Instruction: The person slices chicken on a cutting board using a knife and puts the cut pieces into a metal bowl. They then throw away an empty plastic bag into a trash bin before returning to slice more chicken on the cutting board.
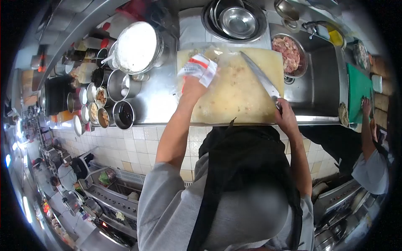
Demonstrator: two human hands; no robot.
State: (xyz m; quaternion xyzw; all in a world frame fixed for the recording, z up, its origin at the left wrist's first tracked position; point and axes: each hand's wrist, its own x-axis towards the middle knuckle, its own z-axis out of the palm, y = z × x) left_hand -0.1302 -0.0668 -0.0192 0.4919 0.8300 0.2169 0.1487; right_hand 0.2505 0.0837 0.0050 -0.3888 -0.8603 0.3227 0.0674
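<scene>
My left hand [194, 87] is closed on a crumpled white and red plastic package [202, 69] over the upper left of a yellowish cutting board [234, 92]. At the board's right edge, my right hand [286, 113] grips the handle of a large knife [259, 76]. The blade lies across the board's right side, its tip pointing up and left. Small stains and bits mark the board's surface.
Raw meat fills a metal bowl [289, 56] by the sink [322, 79]. Stacked metal bowls [238, 21] stand behind the board. Left are a large white-filled bowl [136, 48] and several small containers. A co-worker's hand [366, 107] is at a green board [355, 94], far right.
</scene>
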